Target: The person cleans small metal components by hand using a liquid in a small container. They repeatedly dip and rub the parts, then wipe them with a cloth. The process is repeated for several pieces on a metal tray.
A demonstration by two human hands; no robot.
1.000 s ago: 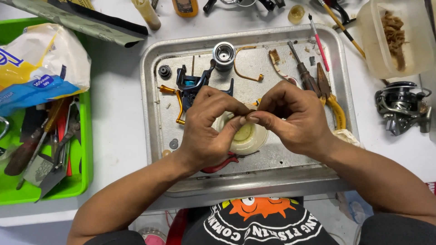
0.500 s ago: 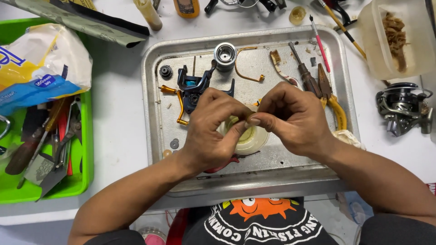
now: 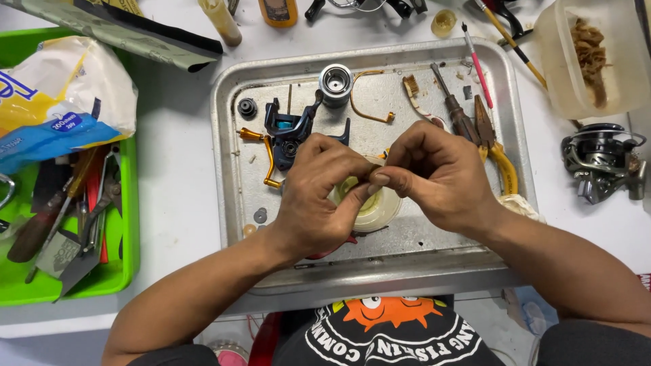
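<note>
Hands over a metal tray (image 3: 234, 169), fingertips meeting.

- Left hand (image 3: 319, 196): fingers curled, thumb and forefinger pinched against the right's. What sits in the pinch is too small to tell.
- Right hand (image 3: 434, 173): fingers bunched, tips closed on the same hidden bit.
- Tub (image 3: 369, 207): round, pale, yellowish inside, directly under my fingertips, partly covered by both hands. I judge it light and slick; best taken by the rim.
- Part in the pinch: by my judgement tiny, light, easily dropped; a fingertip grip only.
- Reel body (image 3: 288, 132): dark blue, just beyond my left knuckles.
- Spool (image 3: 336, 83): silver, farther past the left fingers.
- Screwdriver (image 3: 454, 108) and pliers (image 3: 498, 159): beyond and beside my right knuckles.
- Green bin (image 3: 125, 264): tools inside, well left of my left hand.
- Reel (image 3: 600, 159): whole, off the tray, well right of my right hand.
</note>
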